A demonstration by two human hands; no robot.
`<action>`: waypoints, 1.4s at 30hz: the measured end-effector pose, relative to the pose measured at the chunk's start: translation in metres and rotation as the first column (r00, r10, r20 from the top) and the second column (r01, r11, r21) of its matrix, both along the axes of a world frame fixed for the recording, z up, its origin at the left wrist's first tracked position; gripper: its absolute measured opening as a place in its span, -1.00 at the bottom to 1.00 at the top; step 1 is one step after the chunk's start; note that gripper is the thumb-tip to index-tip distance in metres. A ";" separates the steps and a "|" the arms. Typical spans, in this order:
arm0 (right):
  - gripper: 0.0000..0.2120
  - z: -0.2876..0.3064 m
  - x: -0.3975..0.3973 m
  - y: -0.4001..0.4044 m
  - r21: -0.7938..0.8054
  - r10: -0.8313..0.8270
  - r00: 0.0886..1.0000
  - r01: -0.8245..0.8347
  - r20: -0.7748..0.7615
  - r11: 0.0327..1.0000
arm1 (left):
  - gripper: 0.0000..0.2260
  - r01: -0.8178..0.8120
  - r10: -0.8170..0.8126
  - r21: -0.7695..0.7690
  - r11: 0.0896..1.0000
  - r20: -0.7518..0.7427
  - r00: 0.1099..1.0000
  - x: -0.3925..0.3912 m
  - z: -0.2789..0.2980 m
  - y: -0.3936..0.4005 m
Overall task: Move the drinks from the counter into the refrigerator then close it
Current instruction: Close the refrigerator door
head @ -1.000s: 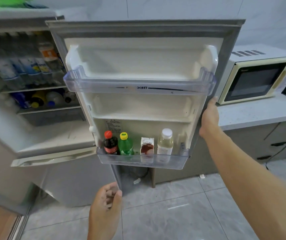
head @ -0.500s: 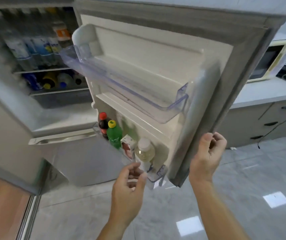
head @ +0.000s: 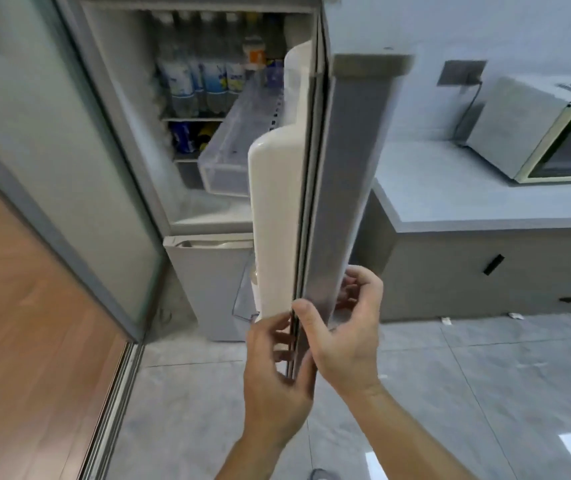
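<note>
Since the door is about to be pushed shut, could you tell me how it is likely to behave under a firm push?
The refrigerator door looks stiff and should swing as one piece. Both the right hand and the left hand hold its lower edge, so it probably carries some weight. A hard shove might rattle whatever sits in its clear shelf.

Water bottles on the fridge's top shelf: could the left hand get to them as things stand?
Probably yes. The fridge door stands only part open, but a gap remains on its left. The left hand is at the door's lower edge, below the water bottles, so it must rise past the door bin.
</note>
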State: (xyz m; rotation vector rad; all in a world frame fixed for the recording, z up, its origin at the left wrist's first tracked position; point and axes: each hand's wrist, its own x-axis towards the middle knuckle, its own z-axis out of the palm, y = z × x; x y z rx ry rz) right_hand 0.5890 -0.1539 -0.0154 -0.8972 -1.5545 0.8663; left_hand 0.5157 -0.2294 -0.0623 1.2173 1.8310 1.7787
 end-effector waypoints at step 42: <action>-0.08 0.110 -0.289 0.282 0.419 -0.310 0.405 -0.214 0.860 0.883 | -0.17 -0.160 0.007 -0.416 0.895 -0.346 0.938 -0.396 0.109 0.256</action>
